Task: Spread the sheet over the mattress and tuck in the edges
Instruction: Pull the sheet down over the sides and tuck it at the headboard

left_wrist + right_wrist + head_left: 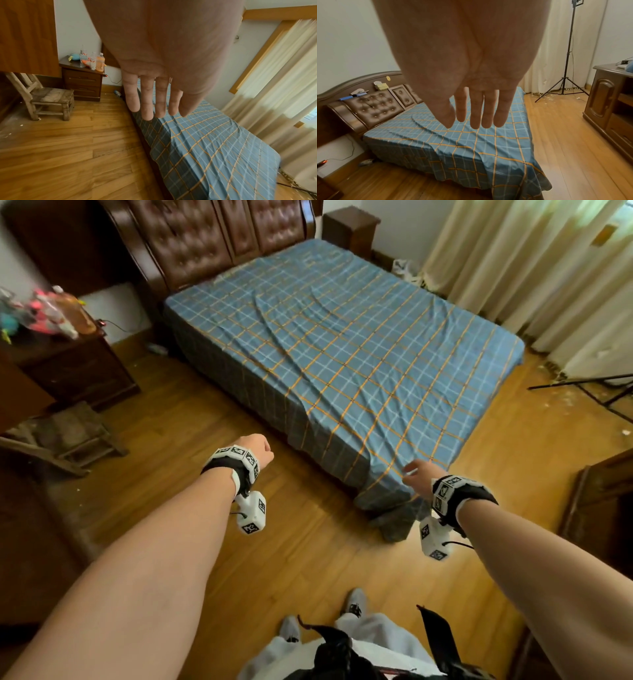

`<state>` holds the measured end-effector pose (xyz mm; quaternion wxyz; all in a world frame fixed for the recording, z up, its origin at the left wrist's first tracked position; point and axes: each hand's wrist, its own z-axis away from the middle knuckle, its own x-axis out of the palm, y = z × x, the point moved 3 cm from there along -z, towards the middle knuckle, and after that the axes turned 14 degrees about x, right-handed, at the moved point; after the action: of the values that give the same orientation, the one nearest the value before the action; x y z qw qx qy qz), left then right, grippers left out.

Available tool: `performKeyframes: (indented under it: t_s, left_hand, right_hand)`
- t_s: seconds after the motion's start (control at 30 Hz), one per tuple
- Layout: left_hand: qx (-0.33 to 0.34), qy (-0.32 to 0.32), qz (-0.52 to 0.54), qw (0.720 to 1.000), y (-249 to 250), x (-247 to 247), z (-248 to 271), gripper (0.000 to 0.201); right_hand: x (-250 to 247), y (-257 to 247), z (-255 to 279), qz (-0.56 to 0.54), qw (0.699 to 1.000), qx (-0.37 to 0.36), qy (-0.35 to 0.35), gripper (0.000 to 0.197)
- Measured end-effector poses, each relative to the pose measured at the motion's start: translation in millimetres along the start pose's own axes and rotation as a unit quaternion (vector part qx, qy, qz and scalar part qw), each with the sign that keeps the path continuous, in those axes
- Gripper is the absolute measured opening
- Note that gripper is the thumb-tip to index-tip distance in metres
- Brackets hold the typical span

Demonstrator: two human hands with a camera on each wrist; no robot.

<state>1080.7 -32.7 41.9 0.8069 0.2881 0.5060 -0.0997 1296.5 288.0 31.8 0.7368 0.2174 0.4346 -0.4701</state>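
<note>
Already the checked sheet [346, 361] covers the mattress; both hands, left hand [257, 447] and right hand [418, 474], hang empty with straight fingers. Next, I think, tucking the loose near corner.

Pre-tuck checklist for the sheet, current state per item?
1. Sheet covers the mattress top: ok.
2. Sheet smooth: not ok, long wrinkles run across the middle.
3. Near corner tucked: not ok, it hangs loose down to the floor.
4. Left hand free: ok, fingers straight, holding nothing.
5. Right hand free: ok, open, apart from the sheet.
6. Far side by the curtain tucked: cannot tell.
</note>
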Motion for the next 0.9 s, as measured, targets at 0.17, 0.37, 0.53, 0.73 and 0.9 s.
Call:
performKeyframes:
  t_s: [0.17,0.37,0.53,0.73,0.9]
  left_hand:
    - [0.046,-0.009,-0.006,0.999,46,9,-14,0.015]
    - [0.106,-0.031,-0.029,0.993,134,15,-43,0.02]
    - [0.159,-0.027,-0.058,0.985,246,18,-85,0.015]
    - [0.208,-0.019,-0.088,0.974,415,43,-141,0.02]
    - [0.225,-0.027,-0.085,0.97,555,80,-183,0.021]
  right_hand:
    - [-10,25,-4,-0.009,1.0,0.009,0.002,0.036]
    - [-31,88,-27,-0.063,0.997,0.038,-0.009,0.037]
    - [-74,155,-69,-0.12,0.992,0.045,-0.002,0.036]
    - [-151,263,-148,-0.155,0.987,0.034,0.009,0.039]
    - [-228,359,-219,-0.163,0.986,0.026,0.005,0.04]
